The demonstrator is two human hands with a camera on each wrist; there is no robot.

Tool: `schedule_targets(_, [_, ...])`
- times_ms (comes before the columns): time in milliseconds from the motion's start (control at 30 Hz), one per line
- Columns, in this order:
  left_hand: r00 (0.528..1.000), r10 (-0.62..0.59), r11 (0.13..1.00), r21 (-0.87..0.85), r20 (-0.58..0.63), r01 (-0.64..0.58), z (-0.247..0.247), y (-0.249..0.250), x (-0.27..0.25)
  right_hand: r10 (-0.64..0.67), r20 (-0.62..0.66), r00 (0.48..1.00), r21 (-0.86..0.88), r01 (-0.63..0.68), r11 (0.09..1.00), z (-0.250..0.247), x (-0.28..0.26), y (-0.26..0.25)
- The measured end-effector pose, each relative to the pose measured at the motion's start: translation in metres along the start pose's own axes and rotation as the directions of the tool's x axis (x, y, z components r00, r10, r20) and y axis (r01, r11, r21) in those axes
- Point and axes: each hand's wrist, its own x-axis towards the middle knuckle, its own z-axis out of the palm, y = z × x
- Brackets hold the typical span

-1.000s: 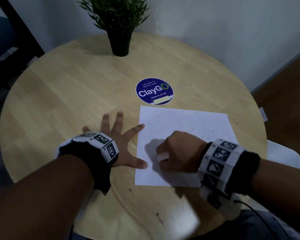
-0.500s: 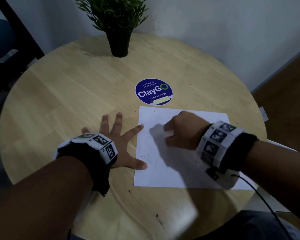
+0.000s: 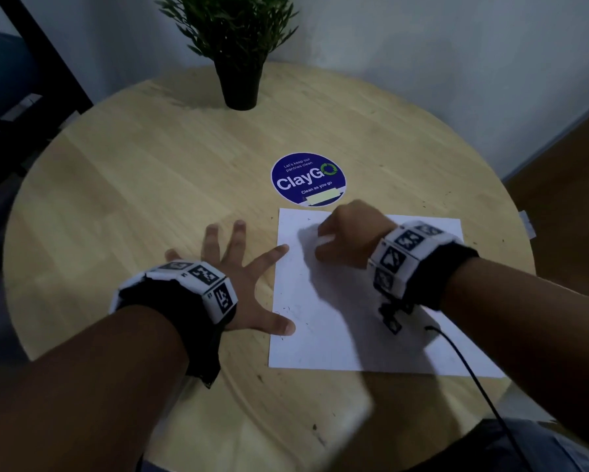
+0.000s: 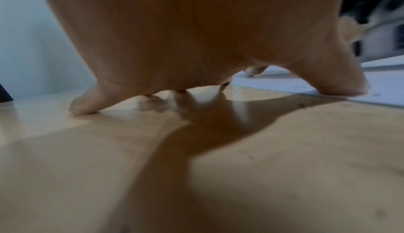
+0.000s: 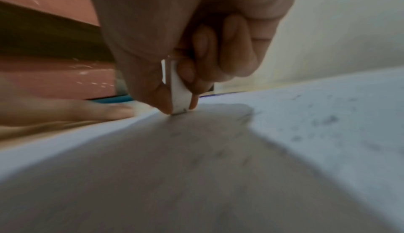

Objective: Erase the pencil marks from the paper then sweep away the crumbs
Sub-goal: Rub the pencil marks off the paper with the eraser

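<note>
On the round wooden table (image 3: 122, 185) we have a white sheet of paper (image 3: 320, 335) lying flat, towards the near right of the tabletop. Our right hand (image 3: 351, 238) sits over the far left part of the sheet, fingers curled, pinching a small white eraser (image 5: 179, 91) between thumb and fingertips. From the right wrist view the eraser stands nearly upright with its lower end pressed on the paper, close to the sheet's left edge. Dark crumbs (image 5: 323, 121) speckle the paper to the right of the eraser, blurred in that view; a few more specks show near the sheet's near left corner in the head view.

Our left hand (image 3: 242, 284) lies spread wide on the table just left of the paper, holding nothing. Its index fingertip touches the sheet's left edge farther away, and the thumb tip presses on the same edge nearer to us; the left wrist view shows the thumb (image 4: 341, 84) resting right on the paper's border, while the other fingertips rest on bare wood.

Both wrists wear bands with black-and-white square markers, and a thin black cable trails from the right one across the near right part of the sheet.

Beyond the paper, just past its far edge, a round blue sticker (image 3: 308, 178) reading "ClayGo" lies on the table. At the far edge stands a green plant in a black pot (image 3: 240, 85), against a pale wall.
</note>
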Motion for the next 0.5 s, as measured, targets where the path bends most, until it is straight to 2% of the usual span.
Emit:
schedule_targets(67, [1.000, 0.000, 1.000, -0.002, 0.003, 0.000, -0.001, 0.000, -0.001, 0.041, -0.047, 0.998, -0.028, -0.042, 0.999, -0.005, 0.018, 0.006])
schedule_targets(200, [1.000, -0.003, 1.000, 0.014, -0.007, 0.003, 0.000, 0.000, -0.001, -0.039, -0.022, 0.999, -0.048, 0.038, 0.998, 0.003, 0.021, -0.003])
schedule_targets(333, [1.000, -0.002, 1.000, 0.010, 0.003, 0.002, 0.000, 0.000, -0.002, 0.047, -0.097, 0.994, -0.041, -0.051, 0.998, -0.006, 0.029, 0.010])
schedule_targets(433, [1.000, -0.009, 1.000, 0.008, -0.007, 0.009, 0.000, 0.001, -0.002, -0.023, -0.042, 0.999, -0.062, 0.020, 0.998, 0.002, 0.030, 0.000])
schedule_targets(500, [1.000, -0.010, 1.000, 0.006, -0.001, 0.010, -0.001, 0.001, -0.004, 0.004, -0.024, 1.000, -0.059, -0.005, 0.998, 0.003, 0.031, -0.001])
